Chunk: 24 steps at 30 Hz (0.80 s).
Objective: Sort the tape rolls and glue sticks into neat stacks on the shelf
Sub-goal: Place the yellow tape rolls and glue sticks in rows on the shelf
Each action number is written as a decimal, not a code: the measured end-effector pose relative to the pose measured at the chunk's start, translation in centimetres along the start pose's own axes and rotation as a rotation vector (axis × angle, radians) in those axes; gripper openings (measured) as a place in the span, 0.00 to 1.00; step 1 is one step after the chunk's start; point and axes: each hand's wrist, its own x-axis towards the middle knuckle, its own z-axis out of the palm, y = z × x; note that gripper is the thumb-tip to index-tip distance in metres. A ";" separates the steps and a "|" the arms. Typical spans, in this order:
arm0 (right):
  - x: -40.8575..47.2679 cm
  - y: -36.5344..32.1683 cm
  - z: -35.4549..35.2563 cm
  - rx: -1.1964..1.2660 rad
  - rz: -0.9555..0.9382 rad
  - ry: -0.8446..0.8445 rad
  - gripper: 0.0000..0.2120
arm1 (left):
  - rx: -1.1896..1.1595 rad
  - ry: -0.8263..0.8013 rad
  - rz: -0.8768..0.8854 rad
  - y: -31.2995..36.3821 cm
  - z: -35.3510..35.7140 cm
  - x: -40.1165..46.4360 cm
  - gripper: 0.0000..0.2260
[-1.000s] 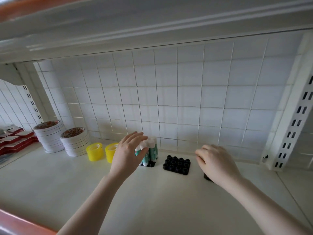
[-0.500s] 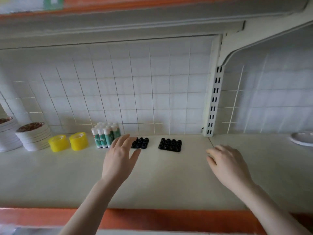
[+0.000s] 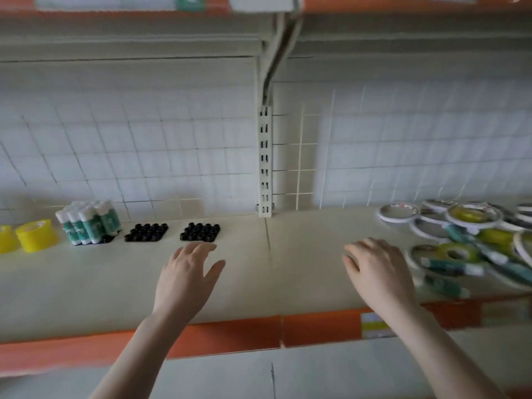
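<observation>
Tape rolls, flat white-rimmed rings (image 3: 398,212) mixed with teal glue sticks (image 3: 452,266), lie jumbled at the right end of the cream metal shelf (image 3: 302,269). The right hand (image 3: 377,269) hovers just beside that pile, fingers loosely spread, holding nothing. The left hand (image 3: 184,275) hovers open near two black studded trays (image 3: 200,232). Upright white-capped glue sticks (image 3: 87,221) and yellow tape rolls (image 3: 36,235) stand far left.

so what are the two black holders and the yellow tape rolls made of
The two black holders look like moulded plastic, matte: uniform black with a grid of round sockets. The yellow tape rolls look like glossy plastic film, translucent and evenly shiny, though blur leaves that open.
</observation>
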 end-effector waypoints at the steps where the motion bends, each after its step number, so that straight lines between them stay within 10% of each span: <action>1: 0.2 1.7 -0.1 0.001 -0.002 0.016 0.06 | -0.005 0.003 -0.012 1.5 0.8 0.1 0.17; 12: 0.5 20.5 -1.0 0.133 -0.084 0.090 0.03 | -0.044 0.038 -0.175 18.4 10.1 -0.3 0.14; 24: -1.5 24.0 -1.2 0.347 -0.234 0.069 0.08 | -0.126 -0.114 -0.117 27.6 13.3 -2.5 0.11</action>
